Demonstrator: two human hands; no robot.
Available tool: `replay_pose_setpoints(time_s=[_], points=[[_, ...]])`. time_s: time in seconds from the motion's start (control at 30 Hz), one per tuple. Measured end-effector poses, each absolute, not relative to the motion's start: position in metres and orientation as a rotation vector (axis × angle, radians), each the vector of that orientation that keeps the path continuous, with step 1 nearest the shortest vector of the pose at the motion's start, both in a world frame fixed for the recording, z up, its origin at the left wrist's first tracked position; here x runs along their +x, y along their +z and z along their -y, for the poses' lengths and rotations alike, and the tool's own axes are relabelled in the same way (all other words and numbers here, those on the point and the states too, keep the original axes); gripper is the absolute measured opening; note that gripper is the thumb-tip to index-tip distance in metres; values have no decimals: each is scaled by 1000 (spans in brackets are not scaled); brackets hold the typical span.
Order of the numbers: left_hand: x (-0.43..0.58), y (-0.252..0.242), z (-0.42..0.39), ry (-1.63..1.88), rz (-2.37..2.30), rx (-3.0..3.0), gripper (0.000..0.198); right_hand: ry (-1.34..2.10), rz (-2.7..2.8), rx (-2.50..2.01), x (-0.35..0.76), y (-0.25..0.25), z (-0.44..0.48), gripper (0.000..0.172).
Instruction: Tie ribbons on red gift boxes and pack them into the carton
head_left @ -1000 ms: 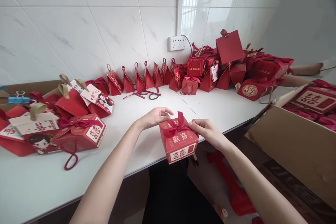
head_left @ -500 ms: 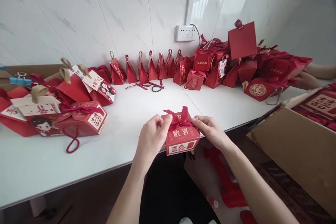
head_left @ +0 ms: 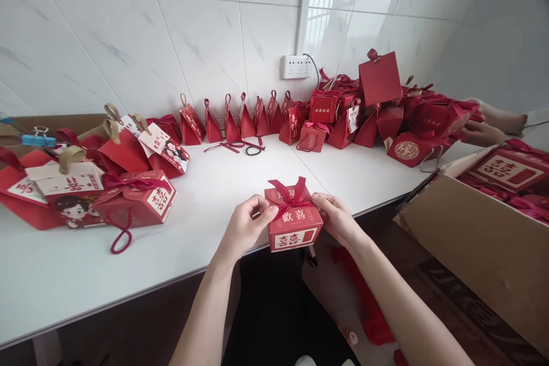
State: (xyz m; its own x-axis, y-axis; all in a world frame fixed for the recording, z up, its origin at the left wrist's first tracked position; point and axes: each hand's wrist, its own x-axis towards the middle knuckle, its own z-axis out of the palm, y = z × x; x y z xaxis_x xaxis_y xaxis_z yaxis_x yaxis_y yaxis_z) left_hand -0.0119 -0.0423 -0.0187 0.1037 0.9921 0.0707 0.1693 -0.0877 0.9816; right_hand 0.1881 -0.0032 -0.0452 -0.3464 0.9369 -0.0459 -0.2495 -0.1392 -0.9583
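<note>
My left grip (head_left: 246, 223) and right grip (head_left: 337, 218) clasp the red gift box (head_left: 295, 230) by opposite sides, fingers curled, probably to keep it square. The box sits between them at the surface (head_left: 206, 200) edge, ribbon bow (head_left: 291, 193) upward. Right of the grips: open carton (head_left: 472, 240). Beyond them: red pouches (head_left: 240, 123) along the wall.

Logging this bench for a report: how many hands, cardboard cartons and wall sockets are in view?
Hands: 3, left hand and right hand holding the red gift box, plus a co-worker's hand
Cardboard cartons: 2, right carton, left carton
Wall socket: 1
Total: 6
</note>
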Motion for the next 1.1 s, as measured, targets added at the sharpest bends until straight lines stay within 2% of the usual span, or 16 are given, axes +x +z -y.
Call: replay_pose_setpoints(time_s=[0.23, 0.3, 0.4, 0.5, 0.57, 0.63, 0.73, 0.83, 0.93, 1.0, 1.03, 1.1], points=[[-16, -26, 36, 1149, -1161, 1449, 35, 1691, 1009, -886, 185, -51, 2, 47], [-17, -34, 39, 1192, -1117, 1377, 35, 1659, 994, -859, 190, -55, 1, 41], [-12, -46, 50, 1357, -1203, 1394, 57, 1557, 999, -805, 196, -62, -1, 28], [-3, -51, 60, 1382, -1447, 1680, 84, 1534, 1093, -760, 197, -64, 2, 36], [-5, -49, 62, 1284, -1548, 1856, 92, 1529, 1188, -752, 196, -61, 10, 39], [-15, -48, 59, 1292, -1625, 1858, 85, 1431, 1286, -829, 197, -55, 25, 38], [-39, -48, 55, 1547, -1763, 1513, 63, 1253, 1488, -1000, 202, -45, 51, 36], [-50, -49, 56, 1663, -1694, 1226, 42, 1106, 1539, -1118, 213, -40, 58, 46], [-43, -44, 57, 1630, -1613, 1240, 41, 897, 1394, -1172, 217, -41, 37, 40], [-35, -40, 54, 1598, -1588, 1257, 46, 895, 1427, -1119, 213, -44, 19, 34], [-31, -38, 51, 1576, -1570, 1264, 48, 938, 1489, -1072, 209, -46, 11, 37], [-27, -34, 47, 1548, -1559, 1270, 49, 1056, 1657, -948, 199, -49, -1, 54]])
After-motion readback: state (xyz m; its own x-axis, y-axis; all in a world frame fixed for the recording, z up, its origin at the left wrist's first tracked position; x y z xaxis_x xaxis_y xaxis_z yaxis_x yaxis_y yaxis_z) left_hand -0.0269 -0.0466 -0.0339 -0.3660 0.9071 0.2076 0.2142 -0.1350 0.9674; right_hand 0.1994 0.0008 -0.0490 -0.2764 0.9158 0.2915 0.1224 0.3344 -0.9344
